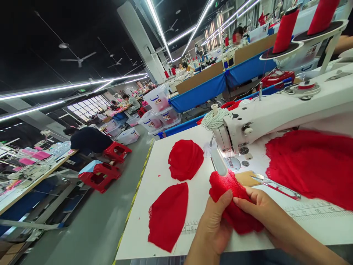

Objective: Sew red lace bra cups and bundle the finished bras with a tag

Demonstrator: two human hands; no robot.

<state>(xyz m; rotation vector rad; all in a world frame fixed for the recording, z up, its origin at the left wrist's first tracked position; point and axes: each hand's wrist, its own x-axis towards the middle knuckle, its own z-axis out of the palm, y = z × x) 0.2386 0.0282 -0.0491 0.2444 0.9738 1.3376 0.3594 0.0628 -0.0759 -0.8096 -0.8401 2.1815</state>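
Both my hands grip one piece of red fabric (230, 184) in front of the sewing machine (264, 114). My left hand (213, 221) pinches its left side, thumb on top; my right hand (256, 206) pinches the right side between thumb and fingers. The cloth's upper edge lies by the needle area, partly under a pale, rounded strip (220, 163). Right of it, thread snips (275, 186) rest on the table near a tan patch (245, 178). Two separate red fabric pieces, one rounded (186, 160) and one pointed (168, 217), lie to the left.
More red fabric (311, 165) is heaped under the machine arm at right. Red thread cones (286, 31) stand on holders behind. A printed ruler (317, 211) runs along the white table (138, 235). Red stools (100, 176), stacked plastic boxes (157, 99) and other workers are beyond the aisle.
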